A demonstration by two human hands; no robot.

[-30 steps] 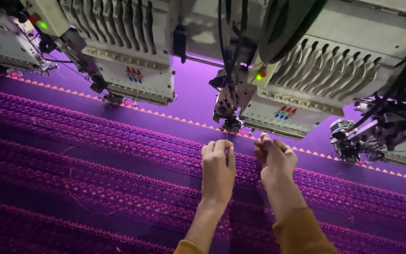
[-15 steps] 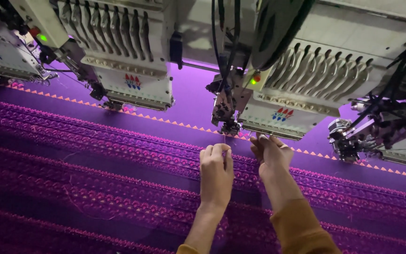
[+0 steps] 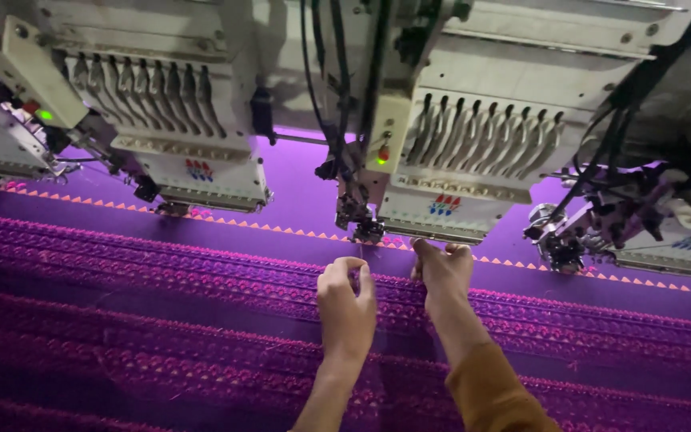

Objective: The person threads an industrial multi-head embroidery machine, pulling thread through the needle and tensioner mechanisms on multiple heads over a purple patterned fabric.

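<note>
- The needle assembly [image 3: 368, 228] of the middle embroidery head [image 3: 461, 172] hangs just above the purple fabric [image 3: 161, 320], at the row of small orange triangles [image 3: 201, 216] stitched along its far edge.
- A thin thread seems to run down from that needle area toward the left hand; it is too fine to follow with certainty.
- The left hand [image 3: 345, 300] sits just below and slightly left of the needle assembly, its fingers [image 3: 351, 266] curled together at the tips as if pinching the thread. Whether they truly grip it cannot be told.
- The right hand [image 3: 443, 268] is just right of the needle assembly, up under the lower edge of the head's casing. Its fingers are bent and closed, touching or nearly touching the casing; nothing can be made out in them.
- Both hands are near the needle; the left lies more directly beneath it, the right off to the side.
- The needle's long axis is upright, so the thread line runs from above down toward the left fingers.
- An orange sleeve [image 3: 493, 396] covers the right forearm.
- Neighbouring heads [image 3: 173, 120] stand to either side.
</note>
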